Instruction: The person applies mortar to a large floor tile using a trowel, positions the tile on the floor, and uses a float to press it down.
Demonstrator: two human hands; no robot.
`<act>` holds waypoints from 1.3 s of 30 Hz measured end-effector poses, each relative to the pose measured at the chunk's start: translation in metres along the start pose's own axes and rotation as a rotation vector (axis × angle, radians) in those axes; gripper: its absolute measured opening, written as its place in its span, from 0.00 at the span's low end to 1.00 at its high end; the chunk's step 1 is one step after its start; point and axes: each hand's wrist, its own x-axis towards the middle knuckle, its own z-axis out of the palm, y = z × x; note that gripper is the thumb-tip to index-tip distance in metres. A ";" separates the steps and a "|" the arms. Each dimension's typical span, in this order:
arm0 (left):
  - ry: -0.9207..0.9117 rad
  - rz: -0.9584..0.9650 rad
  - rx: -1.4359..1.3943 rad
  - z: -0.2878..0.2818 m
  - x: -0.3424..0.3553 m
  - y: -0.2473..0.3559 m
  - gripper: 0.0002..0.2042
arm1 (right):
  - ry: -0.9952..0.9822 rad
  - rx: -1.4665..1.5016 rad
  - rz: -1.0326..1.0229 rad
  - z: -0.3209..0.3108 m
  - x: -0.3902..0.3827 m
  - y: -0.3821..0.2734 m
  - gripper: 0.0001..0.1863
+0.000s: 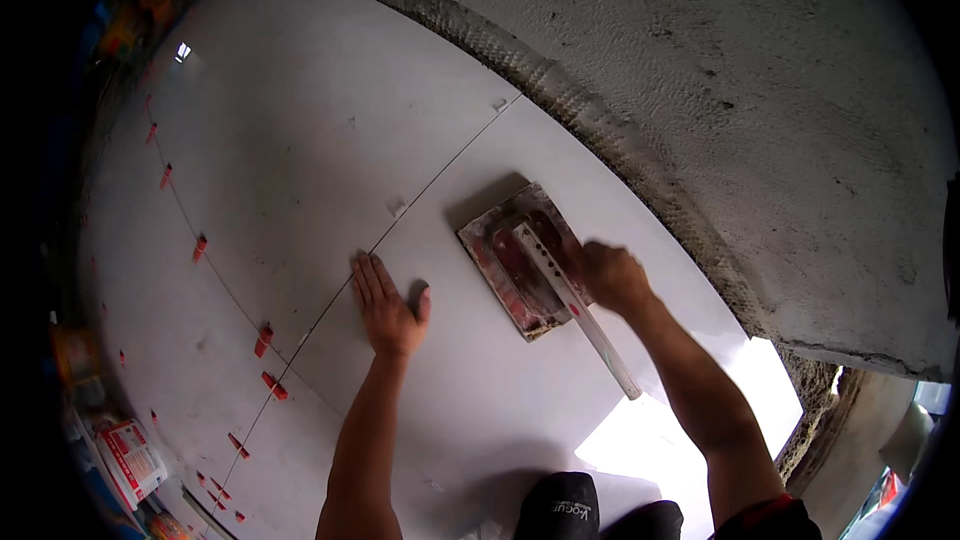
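My left hand lies flat on a large pale tile, its thumb spread and its fingertips by the dark joint. To the right, a worn red rectangular float is over the same tile, with a dark shadow along its upper left edge. Across the float runs a long pale bar with a row of dark dots, slanting down to the right. My right hand is closed at the float's right side. The fingers are partly hidden, but they appear to grip the float.
Red levelling wedges stand along the joints on the left. Small pale clips stick up from the nearer joint. Rough grey cement borders the tiles on the right, beyond a mortar-edged gap. A white-and-red bucket stands at lower left.
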 end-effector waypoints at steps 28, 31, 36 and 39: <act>-0.141 -0.104 -0.017 0.010 -0.002 -0.004 0.48 | 0.075 0.842 0.214 -0.023 0.095 -0.019 0.17; -0.133 -0.096 0.000 0.006 0.003 0.002 0.48 | 0.105 0.581 0.269 -0.026 -0.039 -0.024 0.12; -0.107 -0.041 0.014 0.009 0.002 0.009 0.47 | -0.388 0.963 0.655 -0.017 -0.072 -0.043 0.26; -0.050 -0.010 0.022 0.008 0.003 0.012 0.46 | -0.260 0.883 0.541 -0.042 -0.068 -0.035 0.28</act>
